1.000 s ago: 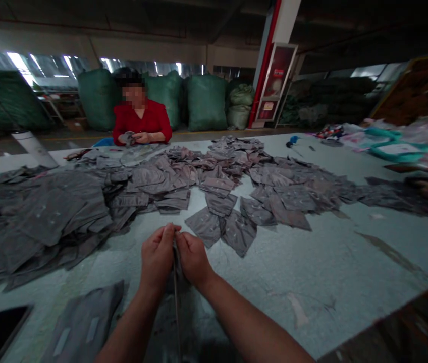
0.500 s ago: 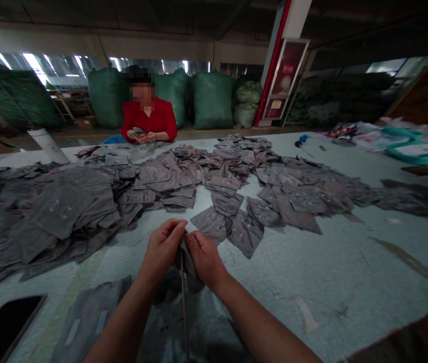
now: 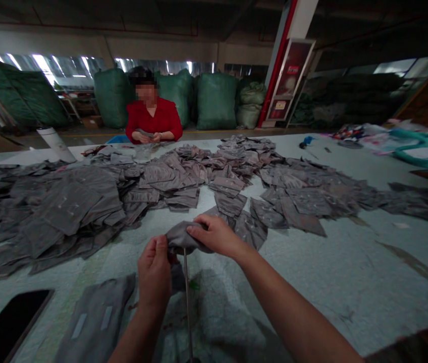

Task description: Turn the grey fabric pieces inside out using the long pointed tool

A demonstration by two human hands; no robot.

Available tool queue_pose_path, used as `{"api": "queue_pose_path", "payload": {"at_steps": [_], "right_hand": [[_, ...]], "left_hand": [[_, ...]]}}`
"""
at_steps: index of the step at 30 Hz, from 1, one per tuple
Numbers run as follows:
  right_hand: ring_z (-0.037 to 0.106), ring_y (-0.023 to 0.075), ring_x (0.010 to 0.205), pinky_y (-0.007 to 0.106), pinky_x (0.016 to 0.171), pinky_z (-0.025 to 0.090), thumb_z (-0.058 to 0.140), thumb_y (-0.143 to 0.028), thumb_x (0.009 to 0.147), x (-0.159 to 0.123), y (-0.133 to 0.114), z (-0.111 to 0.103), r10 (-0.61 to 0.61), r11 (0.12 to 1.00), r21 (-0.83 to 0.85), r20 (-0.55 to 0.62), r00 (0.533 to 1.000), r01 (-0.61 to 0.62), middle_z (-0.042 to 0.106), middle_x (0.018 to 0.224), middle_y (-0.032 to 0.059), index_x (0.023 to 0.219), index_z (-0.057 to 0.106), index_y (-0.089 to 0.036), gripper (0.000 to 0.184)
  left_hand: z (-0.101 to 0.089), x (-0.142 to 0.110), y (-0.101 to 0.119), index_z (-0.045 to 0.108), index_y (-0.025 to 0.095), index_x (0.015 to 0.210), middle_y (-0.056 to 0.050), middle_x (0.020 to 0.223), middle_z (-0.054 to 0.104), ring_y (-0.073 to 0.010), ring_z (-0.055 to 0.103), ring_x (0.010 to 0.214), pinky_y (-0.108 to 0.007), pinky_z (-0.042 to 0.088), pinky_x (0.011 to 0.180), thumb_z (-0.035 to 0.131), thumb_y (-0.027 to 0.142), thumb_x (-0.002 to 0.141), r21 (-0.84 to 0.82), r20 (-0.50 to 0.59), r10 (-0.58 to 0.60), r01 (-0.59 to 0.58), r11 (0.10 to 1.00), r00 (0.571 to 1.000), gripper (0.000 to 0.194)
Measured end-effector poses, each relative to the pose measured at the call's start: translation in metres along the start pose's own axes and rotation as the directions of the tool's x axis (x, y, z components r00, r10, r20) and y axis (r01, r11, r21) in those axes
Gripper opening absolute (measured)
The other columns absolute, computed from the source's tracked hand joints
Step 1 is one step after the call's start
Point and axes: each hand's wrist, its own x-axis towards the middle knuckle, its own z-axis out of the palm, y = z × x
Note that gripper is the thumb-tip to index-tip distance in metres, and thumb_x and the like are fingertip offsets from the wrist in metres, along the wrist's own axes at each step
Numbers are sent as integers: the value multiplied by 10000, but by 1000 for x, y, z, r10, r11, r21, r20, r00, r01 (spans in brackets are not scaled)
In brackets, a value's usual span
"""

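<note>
Fingers [image 3: 161, 246] of your left hand [image 3: 155, 275] and right hand [image 3: 217, 236] grip grey cloth piece [image 3: 179, 234] at tip of rod [image 3: 188, 312], above counter [image 3: 335, 272]. Keep cloth taut, rod centred; tip hidden, probably inside fold.

Person's L hand [image 3: 155, 275] & R hand [image 3: 217, 235] grip gray cloth [image 3: 181, 237] btwn them, rod [image 3: 188, 302] upright under it; phone [image 3: 13, 322] left of L hand.

Bare hands [image 3: 155, 275], bare forearms [image 3: 293, 297]
</note>
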Motion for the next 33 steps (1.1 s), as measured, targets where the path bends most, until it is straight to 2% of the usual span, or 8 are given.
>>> {"api": "queue_pose_path", "payload": {"at_steps": [3, 8, 11, 14, 17, 22, 28, 33], "right_hand": [[484, 110, 575, 203, 504, 333, 560, -354, 731, -4, 7, 2, 124, 972, 208, -47, 991, -112, 557, 651, -14, 854, 591, -164, 229], [465, 93, 554, 196, 507, 346, 510, -311, 737, -13, 13, 21, 241, 818, 536, 14, 970, -211, 534, 644, -14, 850, 559, -133, 217], [455, 92, 561, 190, 505, 339, 469, -300, 773, -19, 10, 28, 188, 866, 482, -72, 980, -131, 514, 627, -21, 751, 554, -146, 177], [465, 102, 601, 191, 522, 346, 444, -277, 800, -27, 6, 33, 155, 929, 366, -231, 961, -62, 499, 634, -23, 756, 536, -156, 158], [492, 113, 637, 205, 566, 368, 421, -256, 819, -33, 4, 39, 121, 961, 272, -278, 953, -43, 520, 657, -15, 781, 535, -161, 153], [540, 137, 686, 230, 608, 405, 504, -237, 768, -28, 11, 29, 149, 976, 183, -169, 974, -118, 587, 727, 6, 842, 564, -168, 118], [548, 136, 725, 232, 642, 405, 488, -313, 796, 2, 4, 11, 29, 992, 129, -113, 993, -14, 598, 793, 16, 932, 563, -170, 211], [462, 111, 536, 214, 505, 309, 318, -341, 884, -2, -4, 31, -50, 998, -52, -157, 986, 43, 484, 545, -16, 600, 496, -174, 375]], "left_hand": [[-8, -25, -8, 470, 196, 622, 68, 485, 404, -88, 373, 448, -188, 309, 436, 433, 447, 784, 68, -28, -51, 53, 996, 998, 300], [-31, -59, -27, 468, 207, 546, 50, 451, 409, -117, 411, 449, -215, 337, 455, 395, 458, 788, 314, 180, -127, 66, 947, 975, 356], [-47, -47, -26, 535, 208, 617, 23, 523, 514, -152, 504, 527, -242, 395, 519, 426, 453, 765, 437, 313, -110, -40, 899, 943, 307], [-54, -26, -6, 570, 210, 944, -40, 894, 632, -204, 577, 813, -296, 445, 690, 462, 434, 744, 535, 274, -40, -118, 836, 961, 320], [-42, -9, 23, 509, 210, 1108, -59, 1136, 566, -217, 511, 1027, -328, 406, 831, 421, 430, 766, 586, 258, 79, -221, 780, 963, 415], [-6, 14, 48, 610, 199, 909, -26, 824, 656, -199, 585, 782, -273, 429, 671, 394, 423, 788, 510, 474, 46, -317, 799, 880, 334], [5, 25, 40, 578, 180, 776, 2, 660, 583, -164, 538, 626, -249, 396, 545, 446, 361, 762, 379, 523, -19, -213, 901, 852, 225], [17, 15, 31, 521, 187, 707, 13, 653, 543, -153, 517, 658, -248, 387, 593, 408, 349, 793, 321, 391, 84, -221, 921, 917, 215]]}}
